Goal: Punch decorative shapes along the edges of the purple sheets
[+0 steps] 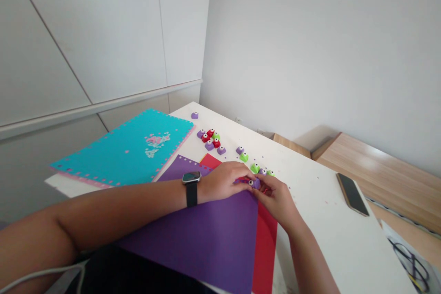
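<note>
A purple sheet (206,234) with small cut-outs along its far edge lies over a red sheet (265,239) at the near side of the white table. My left hand (225,180), a watch on its wrist, rests over the far part of the purple sheet, fingers closed at the sheet's right edge. There my right hand (275,195) grips a small purple craft punch (255,183). The fingertips of both hands meet around the punch and hide part of it. Several green and purple punches (255,168) stand just beyond my hands.
Red, green and purple punches (210,140) cluster farther back on the white table (320,216). A turquoise sheet (127,151) with punched edges and small paper bits lies left. A phone (352,194) is at the right edge, glasses (411,264) beyond it.
</note>
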`<state>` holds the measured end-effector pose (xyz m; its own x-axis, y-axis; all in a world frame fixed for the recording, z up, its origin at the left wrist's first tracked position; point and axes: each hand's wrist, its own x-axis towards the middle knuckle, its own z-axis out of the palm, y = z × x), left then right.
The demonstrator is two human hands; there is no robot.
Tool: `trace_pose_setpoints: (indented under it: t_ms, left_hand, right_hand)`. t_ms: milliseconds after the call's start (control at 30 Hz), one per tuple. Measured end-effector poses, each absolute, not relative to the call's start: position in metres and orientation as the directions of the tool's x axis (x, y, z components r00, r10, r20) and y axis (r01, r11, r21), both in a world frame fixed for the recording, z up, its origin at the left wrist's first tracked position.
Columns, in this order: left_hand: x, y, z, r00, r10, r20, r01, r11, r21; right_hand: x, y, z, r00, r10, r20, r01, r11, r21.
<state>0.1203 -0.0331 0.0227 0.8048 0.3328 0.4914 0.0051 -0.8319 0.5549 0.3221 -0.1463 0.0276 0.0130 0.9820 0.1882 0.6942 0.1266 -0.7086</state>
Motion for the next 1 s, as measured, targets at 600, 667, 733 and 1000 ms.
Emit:
trace_pose_setpoints:
  t_ms: [600, 667, 733, 1000]
  left_hand:
    - [0.118, -0.046, 0.032, 0.839, 0.256, 0.481, 0.211, -0.966, 0.147]
    - [0.118, -0.047, 0.033, 0.841, 0.282, 0.462, 0.226, -0.959, 0.173]
    - [0.118, -0.049, 0.034, 0.843, 0.3, 0.447, 0.244, -0.953, 0.179]
    - [0.119, -0.055, 0.04, 0.852, 0.299, 0.43, 0.281, -0.954, 0.106]
  right_hand:
    - [0.308, -0.151, 0.038, -0.02, 0.979, 0.202, 0.836, 0.127, -0.534]
    - [0.308, -0.152, 0.039, -0.016, 0.978, 0.209, 0.844, 0.126, -0.521]
    - [0.307, -0.152, 0.039, -0.024, 0.974, 0.224, 0.852, 0.137, -0.505]
    - [0.306, -0.154, 0.042, -0.062, 0.965, 0.256, 0.858, 0.183, -0.481]
